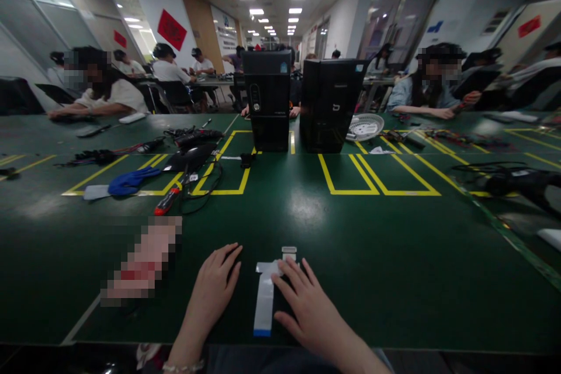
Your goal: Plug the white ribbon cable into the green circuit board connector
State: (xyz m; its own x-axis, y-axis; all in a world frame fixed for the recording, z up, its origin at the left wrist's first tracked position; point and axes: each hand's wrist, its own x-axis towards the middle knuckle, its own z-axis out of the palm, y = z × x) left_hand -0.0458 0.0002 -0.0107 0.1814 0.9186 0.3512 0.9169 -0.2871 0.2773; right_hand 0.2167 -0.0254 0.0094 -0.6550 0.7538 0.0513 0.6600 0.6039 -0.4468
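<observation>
A white flat ribbon cable (264,301) with a blue end lies folded on the green table, its long strip pointing toward me. At its far end sits a small connector (288,251). My right hand (302,298) rests over the folded part with fingers spread, the fingertips touching the cable close to the connector and hiding some of it. To the left of the cable, apart from it, my left hand (218,280) lies on the table with fingers stretched out and nothing in them.
Farther left are a pixelated pinkish item (142,263), a red-and-black screwdriver (168,201) and a blue glove (134,181). Two black computer towers (267,99) stand ahead, beside a white basket (364,127). Black cables (499,178) lie at right. Other people sit around the tables.
</observation>
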